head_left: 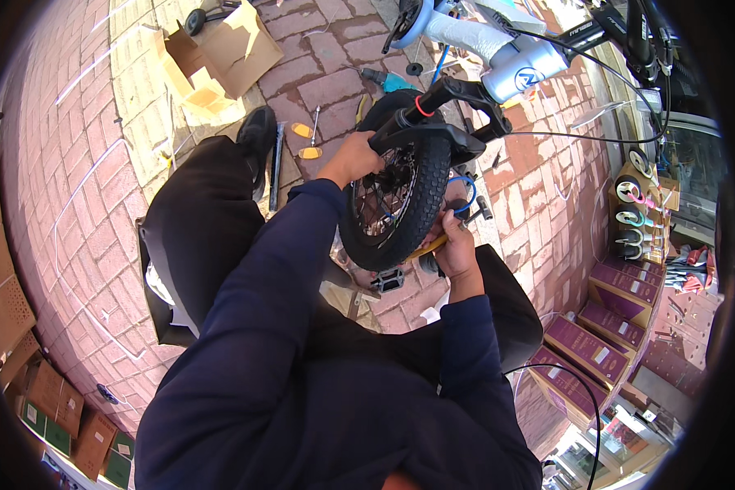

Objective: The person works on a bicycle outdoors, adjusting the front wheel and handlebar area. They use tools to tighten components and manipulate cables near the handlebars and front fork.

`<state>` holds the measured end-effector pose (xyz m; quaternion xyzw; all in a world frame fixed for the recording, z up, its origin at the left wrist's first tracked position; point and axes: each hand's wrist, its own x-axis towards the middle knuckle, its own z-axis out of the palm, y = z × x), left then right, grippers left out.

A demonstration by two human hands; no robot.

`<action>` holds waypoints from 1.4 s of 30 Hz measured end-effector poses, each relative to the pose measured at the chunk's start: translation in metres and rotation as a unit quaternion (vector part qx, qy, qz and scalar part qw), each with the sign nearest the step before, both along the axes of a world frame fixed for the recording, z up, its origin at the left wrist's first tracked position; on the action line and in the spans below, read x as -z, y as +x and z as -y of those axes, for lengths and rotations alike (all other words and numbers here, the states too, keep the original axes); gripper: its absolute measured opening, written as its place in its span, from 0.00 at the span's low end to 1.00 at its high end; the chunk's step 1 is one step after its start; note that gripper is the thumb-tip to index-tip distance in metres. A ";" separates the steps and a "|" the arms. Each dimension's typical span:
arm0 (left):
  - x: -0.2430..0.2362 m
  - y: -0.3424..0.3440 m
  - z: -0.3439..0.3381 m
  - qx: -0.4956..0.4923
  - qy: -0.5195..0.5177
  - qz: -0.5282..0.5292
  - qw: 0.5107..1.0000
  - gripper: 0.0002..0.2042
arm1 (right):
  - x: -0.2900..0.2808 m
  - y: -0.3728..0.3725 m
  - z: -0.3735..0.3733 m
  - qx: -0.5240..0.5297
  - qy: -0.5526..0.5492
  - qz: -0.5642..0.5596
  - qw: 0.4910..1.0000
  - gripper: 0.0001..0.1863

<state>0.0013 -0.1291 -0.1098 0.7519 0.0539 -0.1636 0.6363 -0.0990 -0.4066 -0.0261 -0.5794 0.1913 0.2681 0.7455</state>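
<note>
A small bicycle front wheel (434, 184) with a knobby black tyre stands between my knees, set in a black fork (402, 124). My left hand (355, 159) is closed around the lower end of the fork leg, beside the hub; some fingertips are hidden behind it. At the wheel's near right side, my right hand (457, 249) is closed on a yellow handle (429, 247), mostly covered by the fingers, so its kind is unclear. A blue cable loop (470, 193) lies just beyond that hand. Above the fork rises the pale blue bicycle frame (524, 72).
Two yellow-handled screwdrivers (310, 153) and a teal power tool (390, 80) lie on the brick paving. An opened cardboard box (220, 65) is at the far left. A black pedal (388, 281) sits under the wheel. Several purple cartons (588, 347) stand at right.
</note>
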 end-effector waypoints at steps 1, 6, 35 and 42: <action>0.001 -0.003 -0.001 -0.011 -0.003 0.008 1.000 0.21 | 0.001 -0.003 -0.005 -0.014 0.007 0.000 1.000 0.22; 0.003 -0.009 0.005 -0.067 0.008 0.026 0.997 0.20 | -0.002 -0.010 -0.018 -0.018 -0.045 0.017 0.999 0.24; 0.016 -0.041 -0.006 -0.107 0.216 -0.076 0.968 0.20 | 0.029 -0.033 0.027 -0.278 -0.303 0.016 0.911 0.10; 0.129 -0.109 0.027 0.236 0.407 0.106 0.876 0.10 | -0.018 -0.026 0.001 -0.278 -0.357 0.102 0.886 0.11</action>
